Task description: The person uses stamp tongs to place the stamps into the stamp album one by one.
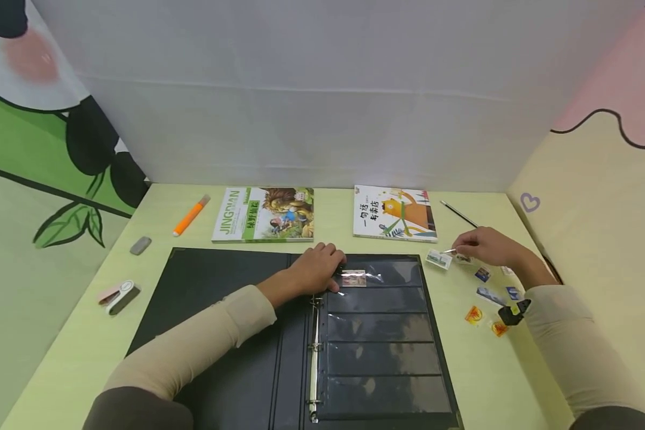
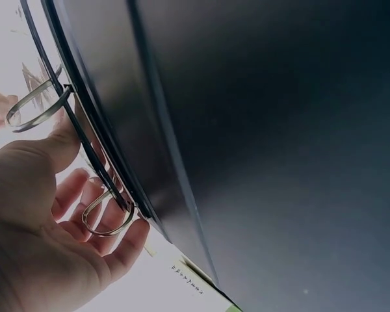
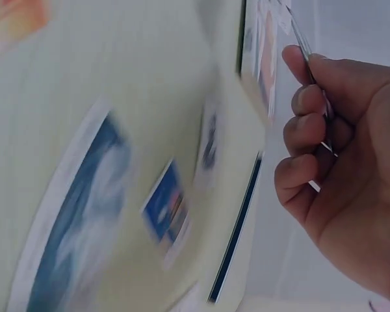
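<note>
My left hand (image 1: pixel 314 269) rests over the top of the clear-pocketed black page (image 1: pixel 378 328) in an open ring binder (image 1: pixel 220 310), beside the spine. Its fingers lie bent and spread near the metal rings (image 2: pixel 109 221) in the left wrist view, with the thumb close to a small reddish stamp (image 1: pixel 353 278) in the top pocket. Off the binder's upper right corner, my right hand (image 1: pixel 486 246) pinches thin metal tweezers (image 3: pixel 300 39) between thumb and fingers. The tweezer tips meet a pale stamp (image 1: pixel 438 259), which is tilted at the binder's edge.
Several loose stamps (image 1: pixel 482 275) lie under and beside my right forearm. Two picture books (image 1: pixel 263 215) and a dark thin stick (image 1: pixel 458 213) are along the back. At the left lie an orange marker (image 1: pixel 190 216), a grey eraser (image 1: pixel 140 245) and a small stapler (image 1: pixel 122 297).
</note>
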The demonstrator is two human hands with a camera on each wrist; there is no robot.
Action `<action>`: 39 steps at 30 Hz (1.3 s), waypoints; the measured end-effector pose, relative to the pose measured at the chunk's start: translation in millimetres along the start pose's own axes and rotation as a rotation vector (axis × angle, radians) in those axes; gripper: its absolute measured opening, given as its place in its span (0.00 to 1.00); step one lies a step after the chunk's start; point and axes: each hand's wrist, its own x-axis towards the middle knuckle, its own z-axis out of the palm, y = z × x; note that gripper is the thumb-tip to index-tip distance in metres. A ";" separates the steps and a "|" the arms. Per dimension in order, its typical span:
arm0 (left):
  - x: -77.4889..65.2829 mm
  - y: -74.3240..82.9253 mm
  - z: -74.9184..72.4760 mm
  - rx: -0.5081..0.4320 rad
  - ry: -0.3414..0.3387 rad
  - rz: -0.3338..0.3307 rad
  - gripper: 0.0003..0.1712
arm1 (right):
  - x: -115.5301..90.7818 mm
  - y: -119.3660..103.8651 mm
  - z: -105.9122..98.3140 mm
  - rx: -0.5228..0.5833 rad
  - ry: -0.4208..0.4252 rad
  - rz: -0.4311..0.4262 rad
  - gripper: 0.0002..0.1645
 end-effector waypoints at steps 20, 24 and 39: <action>0.9 0.6 3.1 0.036 0.010 0.003 0.35 | 81.5 -85.1 31.4 -0.186 -0.056 -0.325 0.12; 0.6 0.1 3.6 0.047 0.019 0.005 0.34 | 86.2 -85.7 33.5 -0.202 -0.020 -0.306 0.12; -0.2 -0.8 3.5 0.039 0.027 0.008 0.34 | 78.6 -98.2 31.8 -0.312 -0.195 -0.306 0.08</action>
